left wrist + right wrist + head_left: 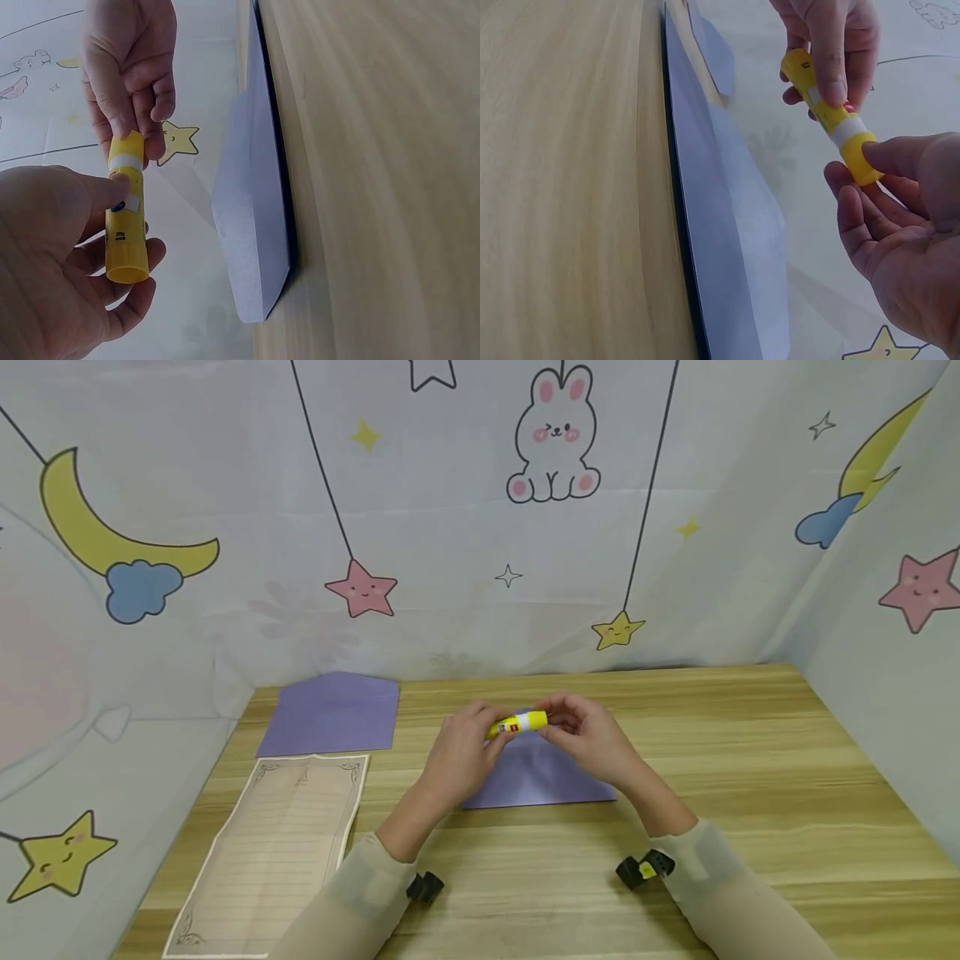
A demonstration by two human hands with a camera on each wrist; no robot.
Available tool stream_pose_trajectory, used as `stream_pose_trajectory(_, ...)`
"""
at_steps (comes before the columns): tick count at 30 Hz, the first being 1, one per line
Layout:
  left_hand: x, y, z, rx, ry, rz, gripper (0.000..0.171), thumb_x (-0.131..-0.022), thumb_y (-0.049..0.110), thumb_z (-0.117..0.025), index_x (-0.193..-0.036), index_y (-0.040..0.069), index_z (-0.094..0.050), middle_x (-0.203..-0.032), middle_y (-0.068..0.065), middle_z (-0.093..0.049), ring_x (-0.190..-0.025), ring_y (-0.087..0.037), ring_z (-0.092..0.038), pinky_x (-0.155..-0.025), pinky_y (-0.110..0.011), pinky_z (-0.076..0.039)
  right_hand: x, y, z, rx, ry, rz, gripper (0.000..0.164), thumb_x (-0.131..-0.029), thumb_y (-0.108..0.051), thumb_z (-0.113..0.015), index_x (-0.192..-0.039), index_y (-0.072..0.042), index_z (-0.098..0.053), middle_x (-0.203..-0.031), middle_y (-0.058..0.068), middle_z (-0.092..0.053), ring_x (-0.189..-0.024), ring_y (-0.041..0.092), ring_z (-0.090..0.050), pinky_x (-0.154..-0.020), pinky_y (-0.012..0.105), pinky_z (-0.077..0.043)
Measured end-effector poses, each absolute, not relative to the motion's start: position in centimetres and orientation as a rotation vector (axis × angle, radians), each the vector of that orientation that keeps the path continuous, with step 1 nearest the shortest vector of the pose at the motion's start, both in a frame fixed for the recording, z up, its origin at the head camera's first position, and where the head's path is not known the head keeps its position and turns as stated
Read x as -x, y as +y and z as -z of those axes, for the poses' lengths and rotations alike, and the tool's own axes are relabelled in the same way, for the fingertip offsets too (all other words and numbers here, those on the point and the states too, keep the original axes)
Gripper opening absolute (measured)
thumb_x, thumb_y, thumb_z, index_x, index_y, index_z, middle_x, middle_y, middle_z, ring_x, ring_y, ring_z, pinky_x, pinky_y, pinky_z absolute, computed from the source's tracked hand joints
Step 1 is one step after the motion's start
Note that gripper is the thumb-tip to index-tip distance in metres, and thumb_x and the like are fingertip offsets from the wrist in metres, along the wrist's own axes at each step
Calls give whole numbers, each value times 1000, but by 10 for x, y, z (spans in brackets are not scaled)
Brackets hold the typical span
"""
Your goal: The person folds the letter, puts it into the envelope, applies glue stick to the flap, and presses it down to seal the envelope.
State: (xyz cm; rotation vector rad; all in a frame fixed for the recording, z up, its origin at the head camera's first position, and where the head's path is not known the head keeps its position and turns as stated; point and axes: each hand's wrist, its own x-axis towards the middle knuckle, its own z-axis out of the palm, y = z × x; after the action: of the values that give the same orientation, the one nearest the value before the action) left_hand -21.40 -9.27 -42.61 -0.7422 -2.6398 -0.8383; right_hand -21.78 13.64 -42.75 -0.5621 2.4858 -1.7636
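A yellow glue stick (522,722) with a white band is held level between both hands above a purple envelope (540,778). My left hand (461,745) grips its body, the thumb lying along the label in the left wrist view. At the other end, my right hand (596,742) pinches the yellow cap (861,159) between thumb and forefinger. The cap sits on the stick. On the table, the envelope's flap (754,217) is raised a little along its fold and points away from me.
A second purple envelope (330,718) lies at the table's back left. In front of it is a sheet of lined letter paper (273,852) with an ornamental border. A printed cloth (450,527) hangs behind the wooden table (757,793).
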Motion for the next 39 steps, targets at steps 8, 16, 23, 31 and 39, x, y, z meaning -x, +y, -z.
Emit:
stream_pose_trajectory(8, 214, -92, 427, 769, -2614, 857, 26, -96, 19, -83, -119, 8, -77, -112, -5, -71, -95, -22, -69, -81, -40, -57, 220, 139, 429, 572, 2438, 1755, 26, -107, -13, -66, -129, 1, -68, -115, 13, -73, -102, 35, -73, -92, 54, -59)
stream_pose_trajectory(16, 214, -91, 429, 784, -2611, 854, 25, -94, 15, -84, -118, 9, -77, -114, -5, -71, -100, -23, -68, -84, -46, -56, 220, 137, 430, 498, 2459, 1705, 33, -109, -25, -64, -128, 2, -68, -111, 24, -73, -89, 29, -73, -86, 59, -58)
stream_pose_trajectory(23, 212, -92, 428, 771, -2638, 845, 25, -96, 17, -82, -120, 8, -77, -115, -5, -71, -104, -24, -68, -88, -48, -55, 218, 141, 429, 520, 2419, 1695, 52, -102, -18, -75, -148, -5, -55, -127, 14, -66, -106, 29, -70, -87, 35, -60)
stream_pose_trajectory(31, 212, -91, 428, 763, -2647, 849, 26, -96, 17, -82, -120, 9, -77, -116, -4, -70, -105, -23, -67, -89, -50, -54, 219, 143, 432, 595, 2416, 1674, 31, -105, -14, -71, -133, -3, -65, -118, 15, -71, -103, 38, -70, -89, 38, -60)
stream_pose_trajectory(39, 212, -91, 427, 793, -2627, 850, 26, -95, 15, -83, -118, 7, -77, -114, -6, -71, -104, -24, -67, -88, -50, -54, 222, 142, 434, 548, 2464, 1619, 26, -110, -27, -62, -122, -4, -70, -102, 22, -72, -88, 32, -70, -81, 52, -58)
